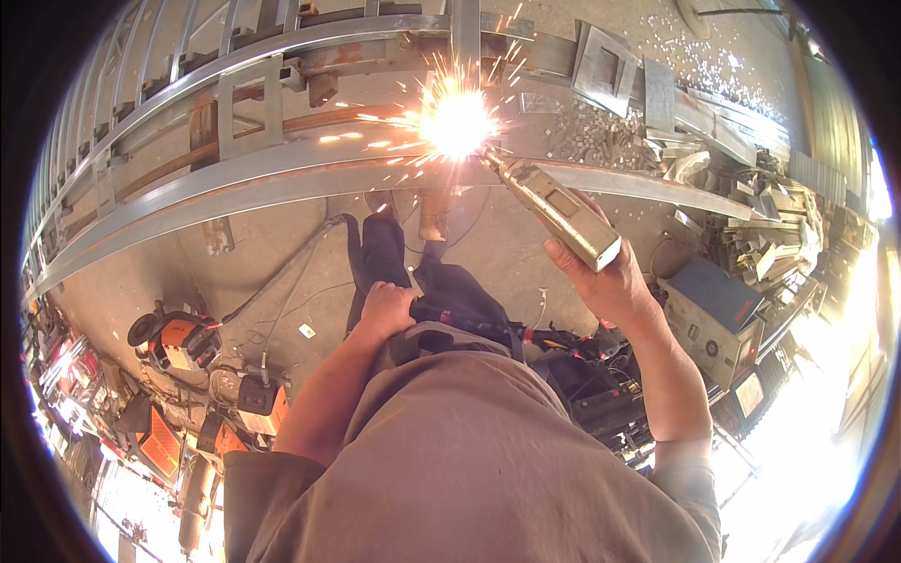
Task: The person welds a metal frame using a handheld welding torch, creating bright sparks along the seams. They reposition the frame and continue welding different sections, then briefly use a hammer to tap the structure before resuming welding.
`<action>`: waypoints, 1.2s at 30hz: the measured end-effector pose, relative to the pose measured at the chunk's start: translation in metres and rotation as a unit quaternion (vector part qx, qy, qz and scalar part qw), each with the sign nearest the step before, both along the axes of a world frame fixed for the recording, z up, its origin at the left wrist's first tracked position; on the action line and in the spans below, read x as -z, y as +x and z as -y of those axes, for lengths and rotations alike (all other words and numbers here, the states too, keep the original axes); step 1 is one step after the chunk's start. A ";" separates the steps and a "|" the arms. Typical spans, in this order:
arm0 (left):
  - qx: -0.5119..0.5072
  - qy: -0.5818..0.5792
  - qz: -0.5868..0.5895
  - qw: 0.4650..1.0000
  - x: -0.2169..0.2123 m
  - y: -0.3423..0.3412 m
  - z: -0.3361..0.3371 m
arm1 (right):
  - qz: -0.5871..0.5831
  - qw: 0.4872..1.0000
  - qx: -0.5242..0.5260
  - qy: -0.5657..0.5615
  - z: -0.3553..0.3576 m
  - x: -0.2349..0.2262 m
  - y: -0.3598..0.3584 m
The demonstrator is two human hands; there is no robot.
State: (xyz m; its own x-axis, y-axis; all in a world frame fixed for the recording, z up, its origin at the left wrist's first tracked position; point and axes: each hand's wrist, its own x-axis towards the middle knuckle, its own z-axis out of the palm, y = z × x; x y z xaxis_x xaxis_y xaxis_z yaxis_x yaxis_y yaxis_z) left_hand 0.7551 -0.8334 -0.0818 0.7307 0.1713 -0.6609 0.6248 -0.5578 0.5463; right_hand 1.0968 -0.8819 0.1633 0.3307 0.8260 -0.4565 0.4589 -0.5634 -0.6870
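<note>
My right hand [610,277] grips a metallic hand-held welding tool [561,208] and points its tip at a steel frame [282,178]. A bright flash with flying sparks [457,120] burns where the tip meets a vertical bar of the frame. My left hand [385,310] rests closed on my left thigh, over dark trousers, and holds nothing that I can see. The frame is made of long grey bars with cross pieces and runs from lower left to upper right.
Orange and black power tools [178,340] and cables lie on the concrete floor at the left. A blue-topped machine box [713,314] stands at the right. Metal offcuts [751,211] are piled at the upper right.
</note>
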 end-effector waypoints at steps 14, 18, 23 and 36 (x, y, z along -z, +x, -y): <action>0.003 0.006 0.001 1.000 0.002 -0.001 0.002 | 0.006 1.000 0.003 -0.010 0.007 0.000 -0.001; 0.003 0.006 -0.001 1.000 0.001 -0.001 0.003 | 0.004 1.000 0.003 -0.016 0.009 -0.001 -0.001; 0.006 0.006 -0.005 1.000 0.002 -0.001 0.004 | 0.003 1.000 0.010 -0.021 0.012 -0.001 -0.002; 0.007 0.008 0.006 1.000 0.003 -0.003 0.007 | 0.017 1.000 0.004 -0.023 0.018 -0.002 -0.004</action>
